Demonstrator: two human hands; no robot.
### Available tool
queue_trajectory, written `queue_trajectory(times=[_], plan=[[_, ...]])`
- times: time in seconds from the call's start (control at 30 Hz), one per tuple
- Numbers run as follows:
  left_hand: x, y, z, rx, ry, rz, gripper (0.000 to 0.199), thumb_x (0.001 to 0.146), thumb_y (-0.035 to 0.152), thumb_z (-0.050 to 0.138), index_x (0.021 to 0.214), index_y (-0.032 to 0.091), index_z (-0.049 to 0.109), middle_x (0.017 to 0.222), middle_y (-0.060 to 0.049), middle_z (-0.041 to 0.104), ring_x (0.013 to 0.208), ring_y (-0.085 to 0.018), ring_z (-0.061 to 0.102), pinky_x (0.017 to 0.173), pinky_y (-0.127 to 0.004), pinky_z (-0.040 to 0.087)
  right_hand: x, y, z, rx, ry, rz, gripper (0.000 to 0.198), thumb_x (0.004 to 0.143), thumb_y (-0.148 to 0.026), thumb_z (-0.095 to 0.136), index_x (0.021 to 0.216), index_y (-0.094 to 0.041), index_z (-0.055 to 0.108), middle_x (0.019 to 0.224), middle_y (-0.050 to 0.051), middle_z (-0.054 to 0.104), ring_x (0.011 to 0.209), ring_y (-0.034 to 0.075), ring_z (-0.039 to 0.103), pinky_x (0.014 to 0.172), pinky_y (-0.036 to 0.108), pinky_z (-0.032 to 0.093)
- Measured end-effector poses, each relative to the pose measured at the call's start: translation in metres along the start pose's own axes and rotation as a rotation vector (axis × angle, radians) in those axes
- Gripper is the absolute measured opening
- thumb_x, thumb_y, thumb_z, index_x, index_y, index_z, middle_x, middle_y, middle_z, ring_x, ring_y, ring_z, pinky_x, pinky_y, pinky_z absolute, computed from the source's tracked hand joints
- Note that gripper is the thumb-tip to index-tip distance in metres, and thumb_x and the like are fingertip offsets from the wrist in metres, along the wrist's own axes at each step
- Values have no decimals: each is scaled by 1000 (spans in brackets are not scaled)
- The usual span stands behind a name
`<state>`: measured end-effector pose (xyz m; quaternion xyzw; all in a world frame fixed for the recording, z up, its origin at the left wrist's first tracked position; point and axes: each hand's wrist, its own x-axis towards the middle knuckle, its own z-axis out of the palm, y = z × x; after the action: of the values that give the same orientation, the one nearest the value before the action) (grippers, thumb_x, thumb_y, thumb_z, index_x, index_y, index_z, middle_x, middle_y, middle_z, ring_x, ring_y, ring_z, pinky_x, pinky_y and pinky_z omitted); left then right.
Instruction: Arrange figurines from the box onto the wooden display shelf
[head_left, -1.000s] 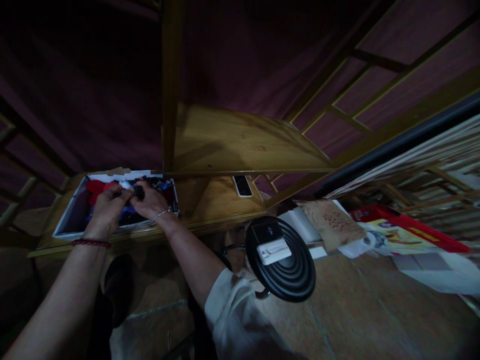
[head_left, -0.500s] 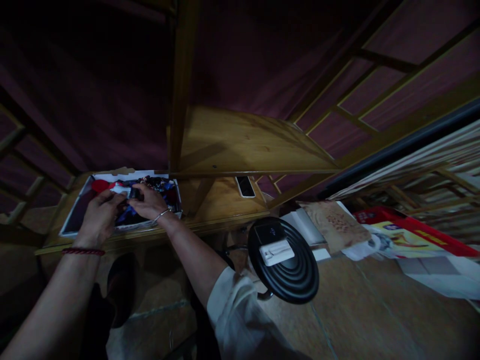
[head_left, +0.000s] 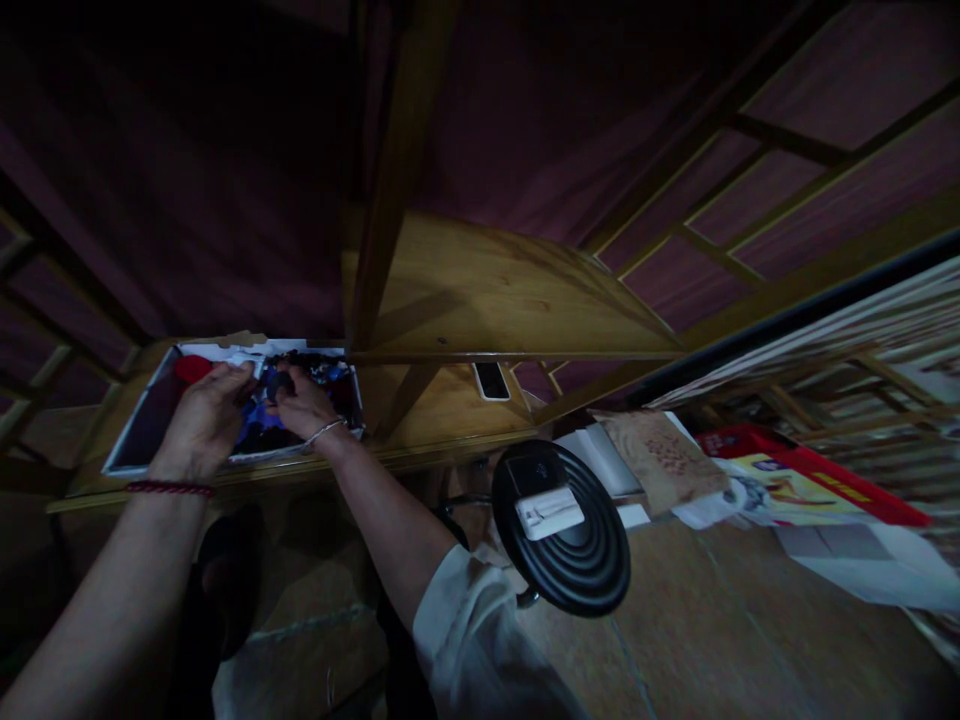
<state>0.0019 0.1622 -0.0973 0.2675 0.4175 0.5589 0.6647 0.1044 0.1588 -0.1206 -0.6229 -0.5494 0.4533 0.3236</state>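
Observation:
A shallow white-rimmed box [head_left: 120, 470] stands on the wooden bench, filled with dark, blue and patterned items that look like bundled cloth. My left hand [head_left: 204, 415] is over its left half, fingers closed around a small whitish piece [head_left: 247, 361] whose kind I cannot make out. A round red item [head_left: 193, 369] lies just behind that hand. To the right, my right hand [head_left: 304, 408] pinches a small dark rounded thing [head_left: 280, 385] above the blue items [head_left: 259, 415]. The hands are slightly apart, and my fingers hide part of the contents.
A wooden shelf [head_left: 510, 290] overhangs the bench [head_left: 442, 410], where a phone [head_left: 492, 381] lies. A black round stool [head_left: 592, 560] holds a white case [head_left: 550, 513] and a black box [head_left: 536, 468]. Brown packaging [head_left: 660, 455] and a red-yellow box [head_left: 810, 480] are on the right.
My hands, close together before, have drawn apart. The whitish piece is now with my left hand and the dark thing with my right. The view has shifted slightly.

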Motion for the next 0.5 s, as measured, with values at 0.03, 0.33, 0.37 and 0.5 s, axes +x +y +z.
queue_trajectory(times=[0.03, 0.33, 0.37, 0.5], plan=[[0, 0, 1, -6, -11, -26, 17, 56, 15, 68, 68, 13, 56, 67, 5, 58, 65, -6, 51, 67, -16, 40, 0, -1, 1, 9, -10, 4, 39, 82, -24, 49, 120, -27, 42, 96, -1, 63, 78, 13, 64, 69, 25, 52], [-5, 5, -15, 13, 43, -58, 27, 49, 15, 74, 71, 13, 58, 67, 4, 60, 63, -8, 52, 59, -17, 42, 2, -12, 20, -80, -1, -57, 34, 79, -27, 50, 114, -24, 48, 94, 1, 64, 85, 15, 63, 76, 27, 50], [-4, 7, -19, 29, 46, -67, 27, 49, 16, 74, 71, 13, 58, 65, 4, 59, 60, -8, 51, 56, -17, 41, 1, -15, 23, -94, -13, -65, 35, 79, -28, 50, 113, -24, 48, 95, 1, 63, 87, 15, 62, 78, 27, 49], [-1, 12, -35, 90, -20, -98, 24, 52, 22, 73, 69, 14, 58, 60, 4, 56, 52, -8, 47, 48, -18, 40, -5, -23, 28, -156, -71, -81, 37, 77, -32, 52, 113, -22, 48, 94, 1, 63, 89, 16, 61, 80, 29, 48]])
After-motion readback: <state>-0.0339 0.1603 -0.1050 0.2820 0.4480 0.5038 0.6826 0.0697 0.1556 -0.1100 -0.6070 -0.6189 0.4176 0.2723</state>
